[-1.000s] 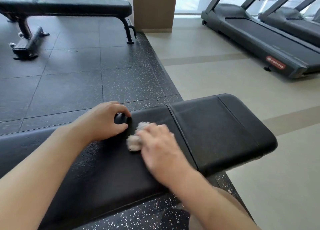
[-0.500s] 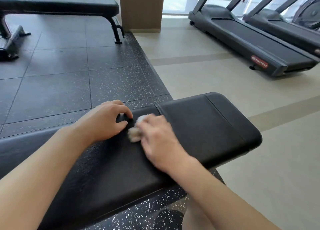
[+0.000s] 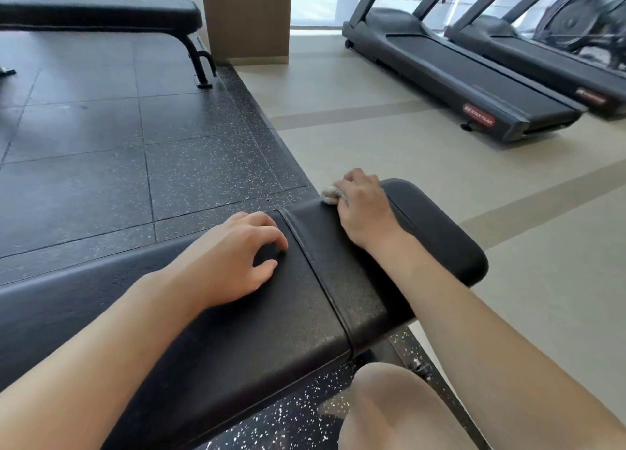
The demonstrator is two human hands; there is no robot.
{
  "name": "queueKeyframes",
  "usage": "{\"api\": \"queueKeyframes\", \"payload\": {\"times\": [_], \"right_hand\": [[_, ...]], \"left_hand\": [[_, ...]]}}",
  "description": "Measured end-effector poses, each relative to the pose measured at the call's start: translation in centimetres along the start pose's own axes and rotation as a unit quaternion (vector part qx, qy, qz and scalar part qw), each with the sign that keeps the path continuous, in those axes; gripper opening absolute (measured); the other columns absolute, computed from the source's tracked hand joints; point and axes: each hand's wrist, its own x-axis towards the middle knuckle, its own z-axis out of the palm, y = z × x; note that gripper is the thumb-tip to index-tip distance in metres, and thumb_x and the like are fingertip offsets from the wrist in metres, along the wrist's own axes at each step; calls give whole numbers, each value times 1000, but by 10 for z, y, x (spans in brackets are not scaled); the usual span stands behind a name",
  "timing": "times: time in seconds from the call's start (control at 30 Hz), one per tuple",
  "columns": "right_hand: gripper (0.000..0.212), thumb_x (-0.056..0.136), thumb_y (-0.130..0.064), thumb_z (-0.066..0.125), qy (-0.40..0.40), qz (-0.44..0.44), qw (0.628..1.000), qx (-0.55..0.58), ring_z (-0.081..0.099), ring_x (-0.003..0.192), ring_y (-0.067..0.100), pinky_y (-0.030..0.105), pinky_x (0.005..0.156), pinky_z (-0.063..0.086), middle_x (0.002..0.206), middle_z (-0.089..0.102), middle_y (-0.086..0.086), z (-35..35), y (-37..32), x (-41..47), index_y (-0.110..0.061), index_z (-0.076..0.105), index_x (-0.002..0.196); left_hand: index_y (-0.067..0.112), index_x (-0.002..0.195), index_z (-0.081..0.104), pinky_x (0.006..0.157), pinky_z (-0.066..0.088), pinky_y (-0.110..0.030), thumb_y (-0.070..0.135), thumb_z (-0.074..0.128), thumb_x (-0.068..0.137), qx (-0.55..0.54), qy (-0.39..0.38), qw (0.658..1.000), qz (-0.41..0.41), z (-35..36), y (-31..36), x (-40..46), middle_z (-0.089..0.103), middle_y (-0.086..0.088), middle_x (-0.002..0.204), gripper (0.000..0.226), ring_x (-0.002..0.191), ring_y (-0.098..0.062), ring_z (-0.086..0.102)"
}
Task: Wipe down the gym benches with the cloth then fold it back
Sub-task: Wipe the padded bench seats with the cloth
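Near bench (image 3: 440, 233), black padded top, seam running across it between the two hands; right hand (image 3: 364, 209) at the far edge of the end pad, fingers (image 3: 352, 178) curled over a small bunched cloth (image 3: 330, 195), pale grey-white, only a wad of it showing past the knuckles; cloth pressed against the pad's far rim, so the step in hand looks like wiping the edge of this end section; left hand (image 3: 233, 256) rests on the main pad just short of the seam, fingers loosely bent, tips touching the vinyl, holding nothing, likely bracing; a knee shows below the bench's near side. Handling, as judged: cloth is light, soft, limp, crushes to whatever shape the grip gives it; no risk of damage, but a wad wipes a narrow track and can slip out on a smooth pad if pressure lifts; for the fold it will want opening flat and taking by two corners, pinched, which calls for the left hand too. Second bench (image 3: 101, 9) stands well apart on the dark speckled floor (image 3: 84, 145) at upper left, seemingly yet to be reached; two treadmills (image 3: 457, 70) on the pale floor at right; a tan pillar (image 3: 245, 16) between them.
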Motion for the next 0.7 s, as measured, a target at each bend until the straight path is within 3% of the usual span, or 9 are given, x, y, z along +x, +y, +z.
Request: {"api": "queueKeyframes", "payload": {"times": [0.2, 0.3, 0.37, 0.53, 0.7], "right_hand": [[31, 91, -20, 58, -23, -97, 989, 112, 50, 106, 21, 41, 92, 44, 115, 58, -6, -26, -35, -96, -22, 68, 120], [22, 90, -28, 63, -18, -110, 991, 79, 53, 103, 17, 40, 88, 42, 107, 58, -10, -48, -20, -115, -27, 72, 110], [22, 85, -26, 67, 9, -86, 996, 33, 56, 100, 21, 42, 86, 44, 106, 61, -7, -51, 11, -106, -26, 74, 106], [19, 88, -19, 74, 92, 88, 991, 26, 52, 101, 27, 46, 95, 47, 106, 59, 2, -67, 86, -63, -12, 78, 106], [20, 93, -21, 69, 73, 79, 993, 47, 52, 105, 24, 38, 99, 44, 109, 62, 0, -38, 70, -64, -11, 78, 109]], "left_hand": [[41, 113, 69, 102, 48, -40, 39, 60, 89, -2, -3, 1000, 22, 4, 1, 1, 56, 22, 119, 26, 111, -13, 52], [42, 113, 68, 101, 47, -36, 34, 67, 92, 3, -1, 1000, 20, 6, -1, -1, 55, 24, 119, 22, 112, -9, 50], [42, 112, 67, 100, 47, -35, 33, 68, 92, 10, 4, 1000, 21, 7, -1, 0, 54, 25, 118, 22, 111, -7, 49], [41, 108, 67, 98, 47, -34, 30, 69, 91, 12, 8, 1000, 18, 8, 1, 2, 55, 24, 115, 21, 108, -8, 48], [40, 104, 65, 94, 47, -33, 30, 69, 90, 17, 10, 1000, 10, 9, 3, 5, 55, 21, 112, 18, 104, -10, 47]]}}
